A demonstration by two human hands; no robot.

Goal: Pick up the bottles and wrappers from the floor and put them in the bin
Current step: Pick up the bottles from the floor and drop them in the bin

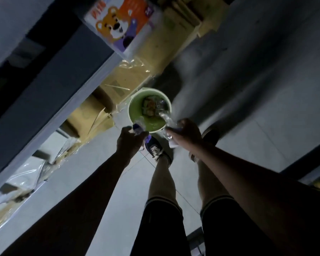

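A pale green round bin (135, 109) stands on the floor ahead of my feet, with colourful wrappers (150, 107) lying inside it. My left hand (127, 140) grips a clear plastic bottle with a blue label (138, 125), its top over the bin's near rim. A second clear crumpled bottle (165, 119) is held in my right hand (187, 133), with its far end tilted over the bin's right rim. The picture is dim and blurred.
Cardboard boxes (129, 76) wrapped in clear film line the wall left of the bin. A printed pack with a cartoon bear (118, 23) lies on them. My dark shoes (155, 148) stand just behind the bin. Pale tiled floor (248, 89) spreads to the right.
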